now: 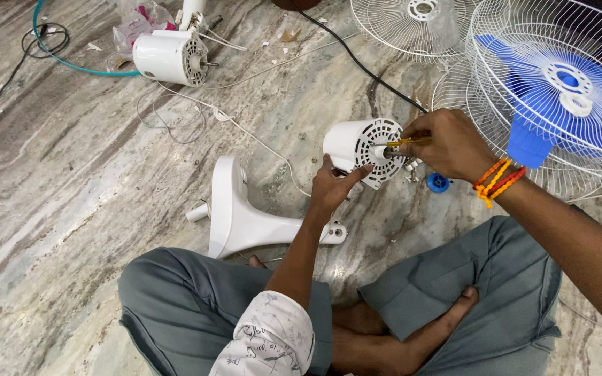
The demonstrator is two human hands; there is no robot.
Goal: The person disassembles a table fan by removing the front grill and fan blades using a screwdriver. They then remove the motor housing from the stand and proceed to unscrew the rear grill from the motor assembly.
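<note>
Steadying the white, vented plastic fan-motor housing (360, 150), likely light but rigid, left hand (331, 188) fingers spread against its grille; right hand (447, 143), just beside it, pinches a yellow-handled screwdriver (407, 142).

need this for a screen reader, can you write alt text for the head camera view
A seated person's left hand steadies a white cylindrical fan motor housing on a marble floor while the right hand presses a yellow-handled screwdriver to its vented face. A white plastic fan stand and white wire fan guards with blue blades lie nearby.
</note>
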